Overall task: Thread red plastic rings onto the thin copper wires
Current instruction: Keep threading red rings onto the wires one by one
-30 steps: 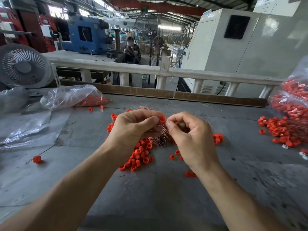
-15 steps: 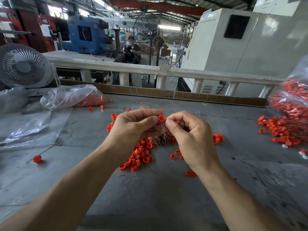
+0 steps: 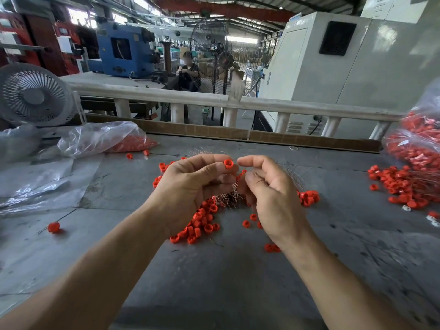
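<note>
One red ring (image 3: 228,164) sits pinched in the left hand (image 3: 190,186), above the copper wires (image 3: 228,198). Right hand (image 3: 271,194) is loose, maybe empty. Thin wire could miss the hole.

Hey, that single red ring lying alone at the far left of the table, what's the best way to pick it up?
Pinch the lone red ring across its outer wall with thumb and forefinger, coming down from above. It lies apart from the piles on the bare grey table, so both sides look free. A thin dark wire seems to pass by it, so lift gently.
</note>
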### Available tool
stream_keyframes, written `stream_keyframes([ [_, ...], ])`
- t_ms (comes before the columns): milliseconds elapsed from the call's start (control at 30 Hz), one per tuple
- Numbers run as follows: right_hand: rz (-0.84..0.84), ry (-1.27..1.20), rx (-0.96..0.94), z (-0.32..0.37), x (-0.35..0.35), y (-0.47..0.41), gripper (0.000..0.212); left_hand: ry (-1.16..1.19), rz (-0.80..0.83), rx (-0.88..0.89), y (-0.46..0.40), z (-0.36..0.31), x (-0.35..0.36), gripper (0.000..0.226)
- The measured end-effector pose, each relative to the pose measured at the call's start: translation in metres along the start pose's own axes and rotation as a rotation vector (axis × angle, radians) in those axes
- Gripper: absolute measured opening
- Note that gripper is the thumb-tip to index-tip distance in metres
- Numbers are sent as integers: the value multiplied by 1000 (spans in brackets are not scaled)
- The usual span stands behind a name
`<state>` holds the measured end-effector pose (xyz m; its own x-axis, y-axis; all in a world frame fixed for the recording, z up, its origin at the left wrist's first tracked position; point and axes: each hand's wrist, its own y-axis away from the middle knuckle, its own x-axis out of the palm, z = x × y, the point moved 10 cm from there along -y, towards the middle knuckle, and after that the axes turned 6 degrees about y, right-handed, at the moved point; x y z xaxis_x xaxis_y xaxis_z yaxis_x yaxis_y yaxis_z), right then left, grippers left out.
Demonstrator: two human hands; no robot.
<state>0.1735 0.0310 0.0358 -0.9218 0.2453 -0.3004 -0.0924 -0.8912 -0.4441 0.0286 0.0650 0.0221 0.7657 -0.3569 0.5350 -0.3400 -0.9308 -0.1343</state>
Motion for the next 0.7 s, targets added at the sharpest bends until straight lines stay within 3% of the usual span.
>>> stream_keyframes([
  [267, 153, -17, 65, -9, 15, -1, 29, 61, 37, -40, 1, 5, 5, 37],
  [467, 11, 517, 26, -16, -26, -13, 8, 27, 9, -21, 0, 3, 2, 30],
  [700, 259, 774, 232, -48, -26, -6, 14, 17, 1, -15, -1, 4, -1, 30],
])
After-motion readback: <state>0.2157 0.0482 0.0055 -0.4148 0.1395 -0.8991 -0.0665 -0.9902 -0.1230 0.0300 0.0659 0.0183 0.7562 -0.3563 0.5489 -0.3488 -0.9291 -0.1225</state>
